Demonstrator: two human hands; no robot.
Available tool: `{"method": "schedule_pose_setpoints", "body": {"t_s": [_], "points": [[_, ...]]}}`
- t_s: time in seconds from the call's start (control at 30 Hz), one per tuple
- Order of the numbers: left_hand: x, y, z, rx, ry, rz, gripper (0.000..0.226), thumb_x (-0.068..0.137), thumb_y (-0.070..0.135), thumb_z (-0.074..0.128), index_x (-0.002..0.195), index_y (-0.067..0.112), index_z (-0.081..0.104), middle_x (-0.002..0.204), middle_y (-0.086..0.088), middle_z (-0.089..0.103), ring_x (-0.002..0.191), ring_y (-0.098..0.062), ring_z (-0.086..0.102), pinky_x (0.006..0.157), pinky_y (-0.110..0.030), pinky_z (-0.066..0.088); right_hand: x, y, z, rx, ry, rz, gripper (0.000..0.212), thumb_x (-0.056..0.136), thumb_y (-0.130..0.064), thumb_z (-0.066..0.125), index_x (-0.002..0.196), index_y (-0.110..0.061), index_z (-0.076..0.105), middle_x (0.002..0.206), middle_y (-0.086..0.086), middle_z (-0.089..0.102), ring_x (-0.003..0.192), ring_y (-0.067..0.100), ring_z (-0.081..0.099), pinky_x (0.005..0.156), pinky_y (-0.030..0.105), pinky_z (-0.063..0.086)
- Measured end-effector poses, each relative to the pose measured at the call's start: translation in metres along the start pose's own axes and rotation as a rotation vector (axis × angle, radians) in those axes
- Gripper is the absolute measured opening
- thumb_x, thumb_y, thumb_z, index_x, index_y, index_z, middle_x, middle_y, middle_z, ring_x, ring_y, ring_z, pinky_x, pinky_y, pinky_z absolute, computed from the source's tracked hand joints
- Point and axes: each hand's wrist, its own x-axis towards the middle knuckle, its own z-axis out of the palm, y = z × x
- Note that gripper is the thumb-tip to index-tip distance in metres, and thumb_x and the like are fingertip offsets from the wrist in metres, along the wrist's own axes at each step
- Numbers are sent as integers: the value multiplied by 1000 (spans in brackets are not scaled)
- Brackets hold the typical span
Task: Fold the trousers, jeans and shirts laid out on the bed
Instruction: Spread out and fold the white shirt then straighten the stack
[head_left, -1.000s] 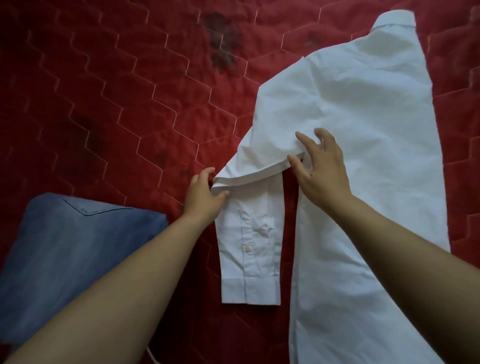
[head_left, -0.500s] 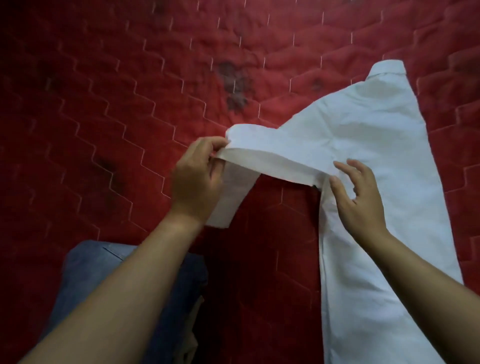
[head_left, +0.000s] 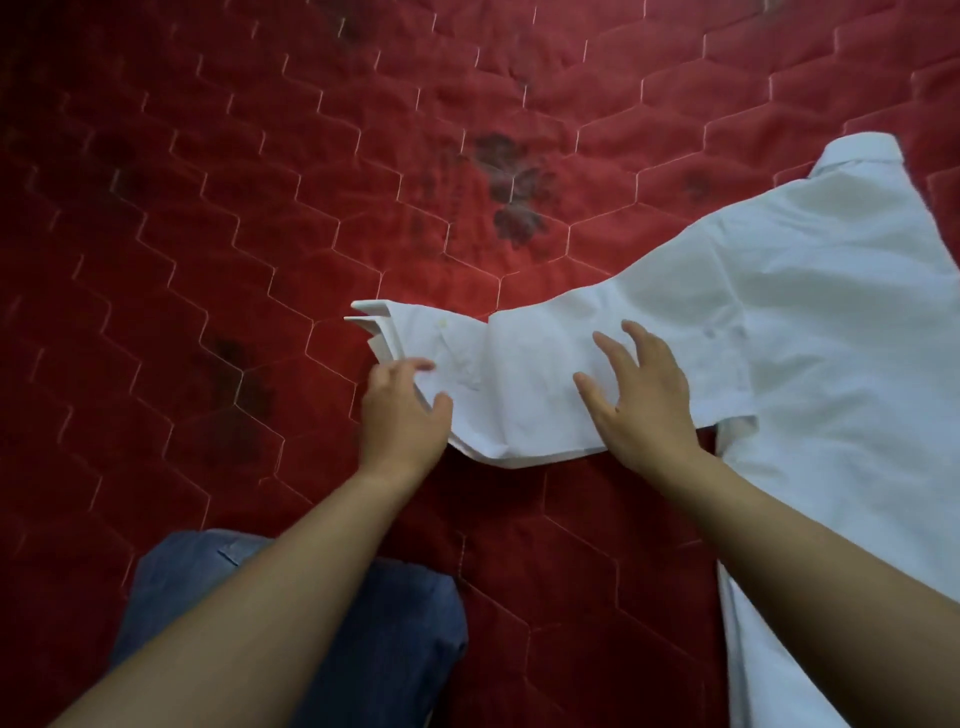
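A white shirt (head_left: 841, 332) lies back-up on the red bed, collar at the upper right. Its left sleeve (head_left: 519, 384) is stretched out to the left, with the cuff (head_left: 376, 332) at the far end. My left hand (head_left: 402, 410) pinches the sleeve's lower edge close to the cuff. Spread flat, my right hand (head_left: 641, 397) rests on the sleeve near the shoulder, fingers apart. Folded blue jeans (head_left: 400, 623) lie at the bottom, partly under my left forearm.
The red quilted bedspread (head_left: 260, 208) with hexagon stitching fills the view. Dark flower prints (head_left: 511, 182) mark it above the sleeve. The shirt's body runs off the right and bottom edges.
The sleeve, doubled back and hanging from my left hand before, now lies stretched out flat to the left. My right hand moved from the armpit onto the sleeve.
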Motion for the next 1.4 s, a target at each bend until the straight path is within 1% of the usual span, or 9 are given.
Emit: {"method": "schedule_pose_setpoints", "body": {"t_s": [0.2, 0.47, 0.63, 0.73, 0.87, 0.93, 1.13, 1.23, 1.4], "points": [[41, -11, 6, -329, 139, -448, 81, 76, 44, 69, 138, 22, 22, 112, 0, 40, 88, -17, 45, 78, -30, 35, -8, -5, 56, -213, -17, 109, 61, 91, -57, 34, 146, -38, 16, 158, -6, -2, 144, 21, -8, 109, 58, -8], [80, -4, 0, -549, 129, -243, 61, 87, 5, 57, 140, 21, 30, 108, 9, 52, 87, 3, 53, 66, -3, 41, -11, 2, 66, -359, -15, 118, 62, 89, -59, 21, 147, -41, 9, 158, -6, -7, 143, 20, -14, 108, 57, -12], [70, -25, -41, -574, 250, -92, 61, 80, -9, 52, 133, 18, 38, 126, 4, 51, 111, -5, 51, 91, -9, 42, -10, -16, 47, -110, -32, 124, 61, 91, -50, 38, 146, -40, 14, 157, -6, -2, 143, 18, -11, 110, 56, -7], [48, -60, -47, -448, 247, -298, 69, 77, -7, 52, 139, 16, 31, 125, -6, 52, 107, -16, 53, 82, -12, 43, -9, -35, 48, -77, -14, 57, 57, 92, -45, 42, 146, -33, 24, 157, -1, 7, 143, 24, 1, 112, 54, 3], [25, -87, -36, -203, 97, -710, 99, 73, 10, 68, 146, 15, 2, 142, -22, 28, 123, -36, 39, 102, -40, 36, -16, -41, 73, -298, -234, -76, 61, 95, -51, 31, 149, -33, 8, 157, 1, -14, 141, 30, -20, 110, 56, -8], [24, -84, -32, 12, 138, -570, 97, 72, 21, 71, 146, 21, 9, 148, -17, 13, 131, -37, 26, 107, -45, 29, -18, -36, 79, -325, -243, -98, 63, 94, -54, 29, 148, -36, 2, 155, -2, -22, 139, 27, -28, 109, 54, -14], [68, -46, -4, 292, -139, 245, 49, 88, 32, 56, 134, 27, 43, 144, 2, 34, 133, -20, 25, 104, -45, 26, -16, -22, 71, -201, -64, -29, 60, 91, -53, 31, 147, -33, 19, 158, -1, -1, 144, 22, -6, 111, 51, -1], [82, -35, 14, 384, -284, 287, 50, 87, 37, 57, 134, 30, 40, 135, 2, 42, 126, -22, 35, 99, -42, 27, -15, -6, 64, -281, -43, 100, 62, 93, -54, 30, 148, -34, 11, 157, -2, -8, 143, 20, -10, 110, 54, -2], [69, -54, 15, 431, -204, 138, 17, 90, 42, 51, 99, 28, 55, 109, 2, 57, 108, -24, 48, 88, -40, 25, -16, -5, 61, -272, -54, 84, 64, 93, -55, 25, 149, -34, 2, 156, -4, -16, 142, 18, -18, 110, 54, -7]]}}
